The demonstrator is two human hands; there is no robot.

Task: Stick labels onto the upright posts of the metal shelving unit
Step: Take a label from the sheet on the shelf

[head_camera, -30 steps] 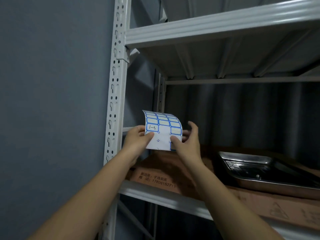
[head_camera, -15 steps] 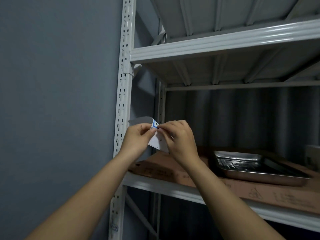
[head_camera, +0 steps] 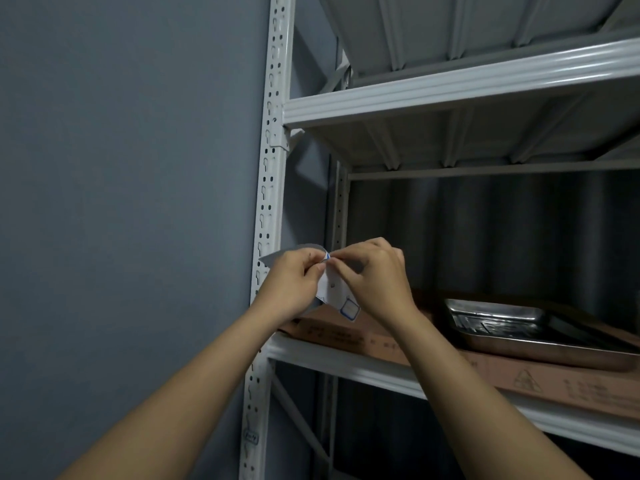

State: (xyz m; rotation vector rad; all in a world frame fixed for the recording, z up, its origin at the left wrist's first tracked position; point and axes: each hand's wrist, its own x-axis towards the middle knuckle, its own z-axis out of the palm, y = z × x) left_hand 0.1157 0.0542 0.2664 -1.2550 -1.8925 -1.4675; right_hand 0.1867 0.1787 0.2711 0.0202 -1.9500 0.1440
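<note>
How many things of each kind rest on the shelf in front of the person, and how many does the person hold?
Metal tray: 1
Flat cardboard box: 1
Label sheet, held by left hand and right hand: 1
Total: 3

A plain blue-grey wall fills the left side, smooth and dimly lit. To the right, behind the racks, the far wall looks ribbed or corrugated and lies in deep shadow. The light is low and cool, brightest high on the right and fading toward the far corner.
</note>
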